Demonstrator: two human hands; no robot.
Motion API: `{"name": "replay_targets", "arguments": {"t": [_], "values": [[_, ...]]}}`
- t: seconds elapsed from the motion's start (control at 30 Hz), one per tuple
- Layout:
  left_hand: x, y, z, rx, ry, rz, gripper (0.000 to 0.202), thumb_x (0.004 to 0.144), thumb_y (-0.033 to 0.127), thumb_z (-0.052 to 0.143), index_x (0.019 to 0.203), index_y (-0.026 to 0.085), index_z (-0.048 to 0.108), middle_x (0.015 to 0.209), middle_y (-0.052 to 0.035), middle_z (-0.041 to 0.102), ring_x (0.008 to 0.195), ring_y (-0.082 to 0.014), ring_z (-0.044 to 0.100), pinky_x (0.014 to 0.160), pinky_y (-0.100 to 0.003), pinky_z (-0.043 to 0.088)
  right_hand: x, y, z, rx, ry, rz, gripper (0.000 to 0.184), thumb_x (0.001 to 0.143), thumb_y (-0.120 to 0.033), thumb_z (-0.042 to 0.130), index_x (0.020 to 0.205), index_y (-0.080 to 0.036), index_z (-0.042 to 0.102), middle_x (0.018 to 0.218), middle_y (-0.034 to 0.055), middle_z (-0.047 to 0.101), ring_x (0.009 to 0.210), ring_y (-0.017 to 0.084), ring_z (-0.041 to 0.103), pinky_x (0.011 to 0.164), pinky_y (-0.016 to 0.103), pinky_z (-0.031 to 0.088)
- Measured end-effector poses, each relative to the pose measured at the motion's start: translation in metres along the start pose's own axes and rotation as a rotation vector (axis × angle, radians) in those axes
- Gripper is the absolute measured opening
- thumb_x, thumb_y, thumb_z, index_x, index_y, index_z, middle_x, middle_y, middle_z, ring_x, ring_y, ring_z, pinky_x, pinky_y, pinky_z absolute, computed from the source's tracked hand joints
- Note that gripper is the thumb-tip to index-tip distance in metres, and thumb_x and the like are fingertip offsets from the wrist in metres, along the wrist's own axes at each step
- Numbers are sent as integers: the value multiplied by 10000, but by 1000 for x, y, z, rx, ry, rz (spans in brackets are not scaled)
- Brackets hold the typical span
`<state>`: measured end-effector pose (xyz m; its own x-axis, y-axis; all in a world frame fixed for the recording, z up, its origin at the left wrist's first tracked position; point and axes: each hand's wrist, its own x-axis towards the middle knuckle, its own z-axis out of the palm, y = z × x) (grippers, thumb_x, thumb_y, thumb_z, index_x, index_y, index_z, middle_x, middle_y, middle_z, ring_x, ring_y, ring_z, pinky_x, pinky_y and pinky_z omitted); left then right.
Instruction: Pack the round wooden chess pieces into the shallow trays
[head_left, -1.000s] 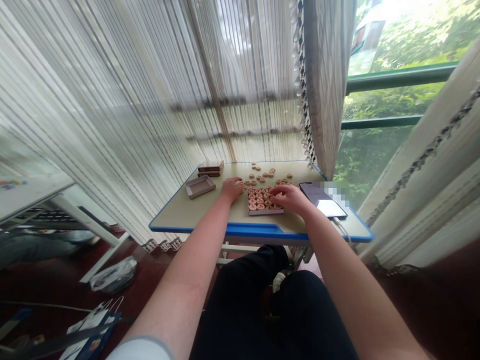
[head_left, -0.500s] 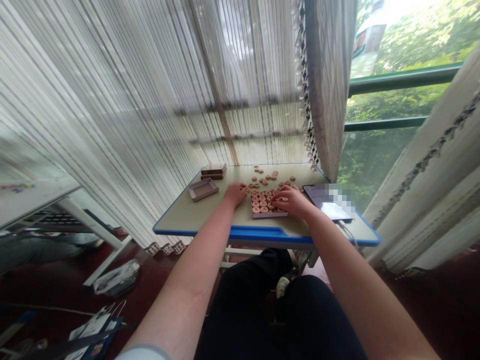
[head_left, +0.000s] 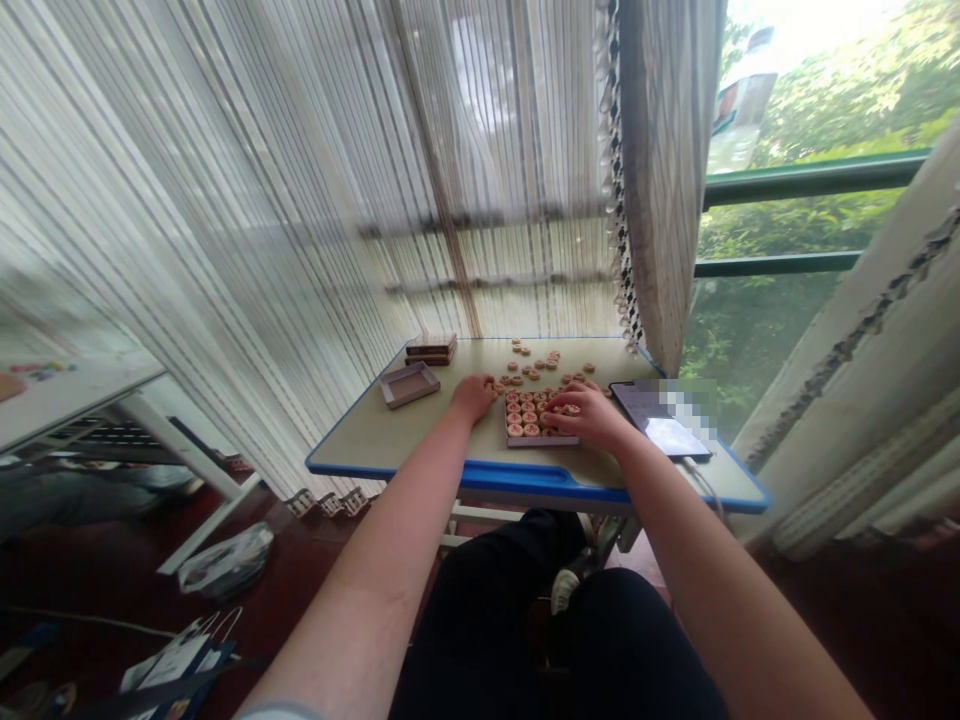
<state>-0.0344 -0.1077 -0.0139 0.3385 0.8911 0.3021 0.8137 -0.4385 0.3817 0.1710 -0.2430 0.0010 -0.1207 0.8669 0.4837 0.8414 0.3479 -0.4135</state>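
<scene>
1. Head view: the box (head_left: 541, 442) of round pieces (head_left: 531, 430) lies between the hands, near edge running left to right.
2. Right hand (head_left: 589, 414) is nearer: fingers bent over the box's right side; grip not discernible.
3. Left hand (head_left: 474, 396) is curled left of the box, beside loose pieces (head_left: 539, 365); grip not discernible.

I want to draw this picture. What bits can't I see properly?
In the head view:
Round pieces in the box: some hidden by the right hand.
Left hand: too small to tell if it grips a piece.
Phone: partly covered by blocky blur.
Left sleeve: cut off by the bottom edge.
</scene>
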Motion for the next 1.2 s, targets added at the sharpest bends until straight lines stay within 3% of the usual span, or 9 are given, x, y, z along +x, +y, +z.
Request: {"name": "replay_targets", "arguments": {"t": [0.2,0.37,0.53,0.7,0.83,0.97,1.03,1.2], "values": [[-8,-1,-11,167,225,-248,299,775,314,493,956,173,684,970,-124,678,969,-253,593,840,-349,434,-1,-1,-3,35,87,-21,213,754,-361,584,828,-217,721,869,64,625,899,219,509,850,351,375],[-11,-4,-13,195,136,-315,356,762,441,498,942,205,694,1020,-120,665,991,-292,576,805,-388,438,-1,2,1,30,50,-33,170,724,-343,619,780,-225,727,879,61,634,913,226,520,872,368,363],[-8,-7,-9,183,121,-303,343,780,445,483,937,228,698,1049,-116,657,1011,-299,560,814,-410,418,1,4,6,7,12,-53,120,708,-318,642,739,-245,733,835,46,638,865,206,537,872,362,358],[-4,-11,-5,45,158,-257,239,786,362,510,938,280,676,973,-54,688,969,-268,583,849,-443,391,1,3,6,4,24,-46,128,710,-316,637,746,-239,733,847,50,643,884,215,530,863,359,362],[-3,-7,-5,-169,267,-136,210,788,262,529,949,214,654,924,-59,695,902,-210,614,845,-371,427,0,2,3,27,64,-14,176,725,-303,604,827,-223,724,874,55,644,902,224,522,853,362,374],[-4,1,-7,-522,349,0,227,774,164,544,984,136,624,924,-87,689,839,-153,634,827,-299,466,1,5,1,48,138,-13,202,730,-289,586,867,-217,716,885,61,632,924,227,518,867,364,376],[-6,8,-7,-711,296,33,237,741,149,586,974,130,623,926,-86,688,852,-154,635,831,-307,477,1,5,2,48,168,-9,213,730,-289,587,884,-213,714,888,66,626,926,229,518,862,364,385],[-22,33,-9,-1084,-60,131,343,640,177,698,972,141,622,918,-74,683,857,-168,629,815,-347,492,-1,0,7,44,245,-76,220,737,-315,607,921,-242,703,880,57,605,901,219,522,848,364,408]]}}
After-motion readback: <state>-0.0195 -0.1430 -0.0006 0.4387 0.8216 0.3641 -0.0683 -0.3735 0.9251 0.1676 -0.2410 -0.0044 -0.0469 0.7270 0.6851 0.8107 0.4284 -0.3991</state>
